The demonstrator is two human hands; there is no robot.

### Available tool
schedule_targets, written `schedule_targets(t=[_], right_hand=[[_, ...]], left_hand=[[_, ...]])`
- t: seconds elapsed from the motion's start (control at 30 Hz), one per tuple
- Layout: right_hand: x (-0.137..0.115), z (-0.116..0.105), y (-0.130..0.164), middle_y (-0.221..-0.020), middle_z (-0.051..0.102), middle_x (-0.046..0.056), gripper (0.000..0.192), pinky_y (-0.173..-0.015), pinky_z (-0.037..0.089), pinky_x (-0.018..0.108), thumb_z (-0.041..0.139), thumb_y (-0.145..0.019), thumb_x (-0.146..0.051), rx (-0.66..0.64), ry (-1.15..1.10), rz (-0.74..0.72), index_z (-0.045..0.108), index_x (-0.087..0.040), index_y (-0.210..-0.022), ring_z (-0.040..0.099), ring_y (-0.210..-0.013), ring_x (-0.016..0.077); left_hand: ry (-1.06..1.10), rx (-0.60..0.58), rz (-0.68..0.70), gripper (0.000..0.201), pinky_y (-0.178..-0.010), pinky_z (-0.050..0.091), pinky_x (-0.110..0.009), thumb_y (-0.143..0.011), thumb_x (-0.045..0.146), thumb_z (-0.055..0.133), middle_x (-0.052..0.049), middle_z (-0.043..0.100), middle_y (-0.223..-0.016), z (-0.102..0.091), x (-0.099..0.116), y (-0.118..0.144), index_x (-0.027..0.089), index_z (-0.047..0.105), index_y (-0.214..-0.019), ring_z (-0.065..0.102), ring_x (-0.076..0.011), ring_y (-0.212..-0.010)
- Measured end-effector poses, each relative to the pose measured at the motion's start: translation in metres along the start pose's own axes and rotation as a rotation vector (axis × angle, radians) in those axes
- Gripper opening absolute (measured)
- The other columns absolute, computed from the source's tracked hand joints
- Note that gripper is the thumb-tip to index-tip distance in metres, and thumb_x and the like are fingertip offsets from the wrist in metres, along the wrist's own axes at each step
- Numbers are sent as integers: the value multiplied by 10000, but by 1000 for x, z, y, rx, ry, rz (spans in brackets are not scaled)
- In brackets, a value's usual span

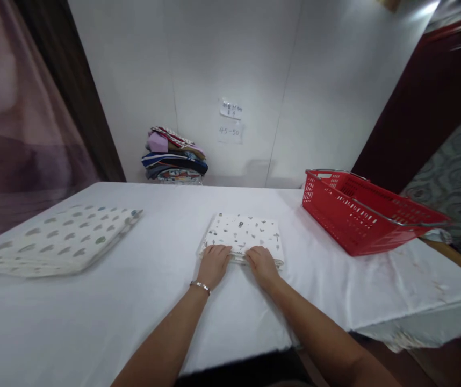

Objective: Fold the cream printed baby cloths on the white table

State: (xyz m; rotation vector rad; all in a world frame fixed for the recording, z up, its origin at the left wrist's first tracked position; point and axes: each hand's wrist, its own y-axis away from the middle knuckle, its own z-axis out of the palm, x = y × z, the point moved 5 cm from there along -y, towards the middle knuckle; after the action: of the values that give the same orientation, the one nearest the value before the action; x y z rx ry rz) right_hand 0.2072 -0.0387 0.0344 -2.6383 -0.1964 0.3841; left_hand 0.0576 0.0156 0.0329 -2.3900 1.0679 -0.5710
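In front of me on the table lies a folded white cloth (249, 231) printed with small dark and grey figures. Its layers show along the near edge. My left hand (214, 263), with a bracelet at the wrist, grips that edge left of its middle, fingers over the top. Right of the middle, my right hand (263, 263) grips the same edge in the same way. Both thumbs are mostly hidden. The cloth rests flat on the table while I hold it.
A larger folded cloth with grey heart-like spots (69, 234) lies at the left of the white-covered table (166, 301). A red plastic basket (335, 215) stands at the right. Stacked folded fabrics (176, 158) sit against the back wall, with paper labels (230, 131) nearby.
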Motion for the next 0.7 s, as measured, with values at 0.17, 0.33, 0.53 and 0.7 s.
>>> schedule_targets(t=[0.17, 0.33, 0.53, 0.7], right_hand=[[-2, 0, 1, -914, 624, 48, 162, -787, 384, 315, 481, -902, -194, 29, -4, -16, 640, -199, -930, 523, -872, 183], [-2, -4, 5, -973, 618, 59, 173, -813, 396, 332, 513, -881, -203, 34, -15, -29, 624, -211, -1013, 527, -917, 194], [5, -5, 9, -978, 618, 49, 172, -811, 394, 326, 494, -884, -196, 46, -12, -21, 631, -225, -982, 526, -913, 196], [4, -6, 9, -962, 622, 46, 170, -804, 391, 318, 487, -885, -191, 43, 3, -27, 637, -219, -960, 529, -897, 193]], left_hand=[[6, 27, 16, 182, -846, 389, -367, -886, 178, 448, -40, 638, -928, -3, 0, -1, 212, 622, -927, 562, -188, -924], [-2, 47, 25, 178, -835, 393, -366, -879, 179, 454, -39, 623, -917, -6, 0, -1, 220, 627, -893, 549, -189, -906], [-23, 59, 22, 193, -826, 394, -359, -871, 173, 460, -33, 626, -896, -8, -1, 0, 237, 639, -910, 548, -186, -870], [-18, 69, 23, 185, -812, 398, -356, -868, 174, 472, -30, 633, -888, -7, -3, 1, 239, 641, -908, 558, -187, -861]])
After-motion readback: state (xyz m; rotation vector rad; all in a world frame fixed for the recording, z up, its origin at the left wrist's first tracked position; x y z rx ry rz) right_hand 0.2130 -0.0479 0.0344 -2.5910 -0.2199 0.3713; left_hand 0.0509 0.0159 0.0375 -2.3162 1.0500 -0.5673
